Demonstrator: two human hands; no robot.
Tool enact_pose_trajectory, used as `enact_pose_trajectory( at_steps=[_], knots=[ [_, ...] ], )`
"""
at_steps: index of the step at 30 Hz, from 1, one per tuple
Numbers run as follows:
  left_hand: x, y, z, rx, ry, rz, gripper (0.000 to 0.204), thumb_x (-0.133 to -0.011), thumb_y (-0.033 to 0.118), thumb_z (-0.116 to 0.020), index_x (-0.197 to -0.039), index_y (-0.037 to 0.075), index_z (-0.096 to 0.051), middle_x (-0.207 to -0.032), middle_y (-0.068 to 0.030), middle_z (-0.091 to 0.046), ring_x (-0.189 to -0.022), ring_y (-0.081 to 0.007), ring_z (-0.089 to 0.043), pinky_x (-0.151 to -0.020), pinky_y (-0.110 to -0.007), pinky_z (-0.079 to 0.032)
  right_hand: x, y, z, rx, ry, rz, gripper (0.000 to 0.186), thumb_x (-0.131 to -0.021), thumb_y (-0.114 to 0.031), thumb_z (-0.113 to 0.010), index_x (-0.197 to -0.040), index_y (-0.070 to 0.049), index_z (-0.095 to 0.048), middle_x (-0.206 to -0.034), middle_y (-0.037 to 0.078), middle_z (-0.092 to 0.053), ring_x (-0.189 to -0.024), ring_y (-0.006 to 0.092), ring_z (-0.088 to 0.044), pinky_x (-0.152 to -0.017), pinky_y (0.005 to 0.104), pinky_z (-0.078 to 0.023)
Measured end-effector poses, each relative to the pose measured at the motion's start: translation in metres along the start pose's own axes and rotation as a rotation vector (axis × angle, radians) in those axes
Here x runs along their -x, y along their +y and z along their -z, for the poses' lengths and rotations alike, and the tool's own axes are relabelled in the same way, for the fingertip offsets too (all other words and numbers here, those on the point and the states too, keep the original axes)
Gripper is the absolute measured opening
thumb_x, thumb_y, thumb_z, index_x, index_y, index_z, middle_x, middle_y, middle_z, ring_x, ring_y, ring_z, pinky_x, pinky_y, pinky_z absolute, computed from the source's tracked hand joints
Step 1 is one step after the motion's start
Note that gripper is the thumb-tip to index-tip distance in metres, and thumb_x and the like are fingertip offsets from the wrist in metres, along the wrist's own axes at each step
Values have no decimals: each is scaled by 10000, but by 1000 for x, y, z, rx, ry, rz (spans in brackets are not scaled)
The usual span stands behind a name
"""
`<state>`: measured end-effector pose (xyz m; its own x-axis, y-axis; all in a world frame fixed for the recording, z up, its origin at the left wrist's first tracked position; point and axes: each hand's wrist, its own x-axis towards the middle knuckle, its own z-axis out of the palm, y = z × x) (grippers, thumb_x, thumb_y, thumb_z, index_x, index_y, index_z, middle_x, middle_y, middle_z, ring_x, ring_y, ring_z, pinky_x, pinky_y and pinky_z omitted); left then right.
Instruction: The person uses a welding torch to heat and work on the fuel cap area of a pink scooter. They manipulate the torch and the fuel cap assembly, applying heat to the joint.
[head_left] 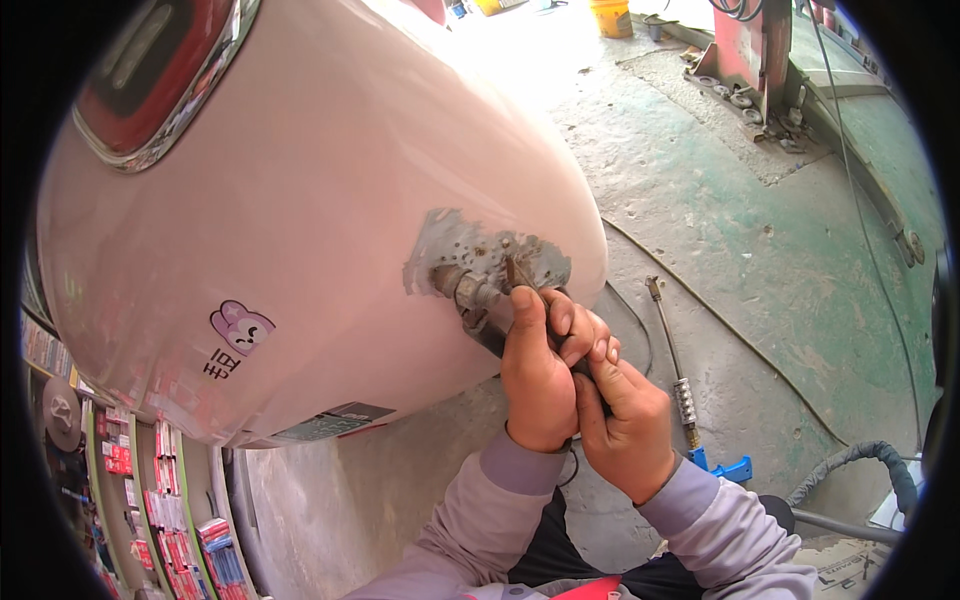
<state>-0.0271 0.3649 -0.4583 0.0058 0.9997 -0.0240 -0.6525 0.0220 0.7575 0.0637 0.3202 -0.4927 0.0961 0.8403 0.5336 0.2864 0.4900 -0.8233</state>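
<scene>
A rounded pink car body panel [300,230] fills the left and middle. Near its right end is a patch sanded to bare grey metal [440,240], with several small dark spots. A dark hand tool with a knobbed metal nose [468,292] points at the lower part of this patch; I cannot tell whether it touches. My left hand [540,370] is closed around the tool's body, thumb on top. Close against it on the right, my right hand [632,415] is also closed, apparently on the tool's rear part, which the fingers mostly hide.
On the floor to the right lies a metal rod tool with a ribbed sleeve and blue handle [722,466]. A thin cable [740,335] crosses the floor; a wrapped hose [850,460] curves at lower right. Racks with red boxes [172,510] stand lower left, a red post [745,50] upper right.
</scene>
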Motion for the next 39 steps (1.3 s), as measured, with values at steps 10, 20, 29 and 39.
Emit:
enact_pose_trajectory(
  at_steps=[10,20,29,39],
  knots=[
    [1,4,-3,-19,10,50,511,-1068,586,-319,-786,161,-341,-603,26,-300,-642,-164,-397,-672,-353,-430,1,-3,-3,-50,7,-49,304,-898,-13,-685,-1194,54,-671,-895,211,-671,-745,374,-669,-652,383,-544],
    [3,10,-1,-61,-13,37,507,-1067,582,-334,-789,158,-347,-600,22,-304,-643,-166,-403,-667,-349,-429,5,-7,-11,-70,9,-29,311,-901,-15,-682,-1204,53,-665,-904,214,-668,-760,379,-669,-662,389,-544],
    [2,5,-1,-4,-14,32,511,-1069,579,-332,-777,160,-350,-602,22,-312,-644,-160,-405,-669,-342,-426,4,-5,-8,-12,28,-17,301,-908,-19,-679,-1200,49,-667,-884,201,-660,-733,373,-659,-641,392,-537],
    [1,1,-3,11,5,31,509,-1070,575,-333,-767,165,-341,-604,32,-308,-644,-155,-404,-667,-332,-423,2,-2,-5,1,9,-34,292,-910,-42,-680,-1193,32,-676,-854,188,-652,-698,370,-646,-620,391,-532]
  ],
)
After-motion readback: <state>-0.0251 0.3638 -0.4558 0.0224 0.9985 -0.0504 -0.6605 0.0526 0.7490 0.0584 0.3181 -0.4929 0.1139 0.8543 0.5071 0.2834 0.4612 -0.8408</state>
